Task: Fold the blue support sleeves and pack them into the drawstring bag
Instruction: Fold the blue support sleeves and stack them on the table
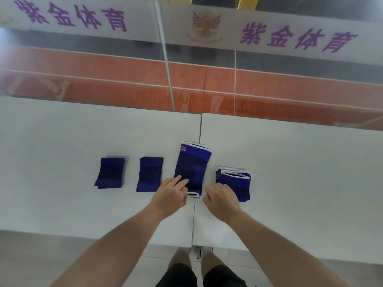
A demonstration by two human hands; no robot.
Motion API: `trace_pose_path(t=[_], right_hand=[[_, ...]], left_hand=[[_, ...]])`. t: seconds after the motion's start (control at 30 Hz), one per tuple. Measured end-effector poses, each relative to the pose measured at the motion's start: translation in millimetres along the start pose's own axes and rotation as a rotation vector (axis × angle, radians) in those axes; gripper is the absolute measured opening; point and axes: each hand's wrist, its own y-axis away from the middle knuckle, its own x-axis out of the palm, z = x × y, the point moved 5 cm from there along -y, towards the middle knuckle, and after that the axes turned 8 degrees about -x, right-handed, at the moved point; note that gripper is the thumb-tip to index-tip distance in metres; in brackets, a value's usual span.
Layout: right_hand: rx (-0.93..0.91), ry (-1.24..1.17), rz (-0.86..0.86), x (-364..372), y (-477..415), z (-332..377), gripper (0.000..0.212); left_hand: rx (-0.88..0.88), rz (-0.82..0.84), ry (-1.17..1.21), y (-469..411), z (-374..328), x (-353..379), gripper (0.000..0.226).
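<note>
an unfolded blue sleeve (193, 168) lies lengthwise at the middle of the frame, across the seam of the white desk (290, 162), its white-edged near end between the two hands. the left hand (171, 193) rests its fingers flat on the sleeve's lower left corner, grip apart. the right hand (220, 198) sits just right of that end, fingers curled under; whether its grip holds anything i cannot tell. a folded sleeve (235, 183) lies just beyond the right hand, and two folded sleeves (149, 174) (110, 172) lie to the left.
</note>
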Motion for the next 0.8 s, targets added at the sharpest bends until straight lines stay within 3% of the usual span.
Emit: trace_pose_path(t=[0.07, 0.13, 0.17, 0.3, 0.4, 0.47, 0.53, 0.6, 0.67, 0.8], right_hand=[[-0.020, -0.096, 0.043, 6.6, -0.6, -1.3, 0.025], [-0.061, -0.160, 0.174, 16.5, 0.5, -1.6, 0.059], [-0.078, -0.168, 0.212, 19.2, 0.1, -1.5, 0.066], [-0.066, -0.238, 0.166, 15.0, -3.8, 4.0, 0.041], [0.096, -0.369, 0.189, 15.1, 0.9, 1.5, 0.044], [0.181, -0.449, 0.224, 16.3, 5.0, -2.8, 0.044], [0.218, -0.533, 0.262, 16.8, 7.1, -5.6, 0.032], [0.236, -0.568, 0.275, 16.6, 7.8, -7.1, 0.018], [0.284, -0.617, 0.237, 16.3, 5.2, -7.4, 0.015], [0.410, -0.630, 0.131, 16.4, -6.9, -6.6, 0.015]], left_hand=[[-0.035, -0.028, 0.065, 1.2, 2.2, -4.0, 0.026], [-0.038, -0.052, 0.136, 5.5, 2.3, -14.5, 0.033], [-0.023, -0.054, 0.172, 8.4, 1.2, -22.0, 0.035], [-0.003, 0.124, 0.373, 20.4, -0.9, -49.8, 0.037], [-0.077, 0.308, 0.385, 31.0, 13.0, -46.3, 0.069], [-0.102, 0.346, 0.372, 33.3, 20.7, -43.3, 0.077], [-0.110, 0.348, 0.418, 31.3, 21.3, -38.9, 0.060], [-0.135, 0.333, 0.535, 28.6, 15.9, -35.6, 0.030], [-0.244, 0.301, 0.659, 25.2, 12.4, -33.1, 0.012], [-0.597, 0.267, 0.890, 15.6, 14.3, -28.2, 0.029]])
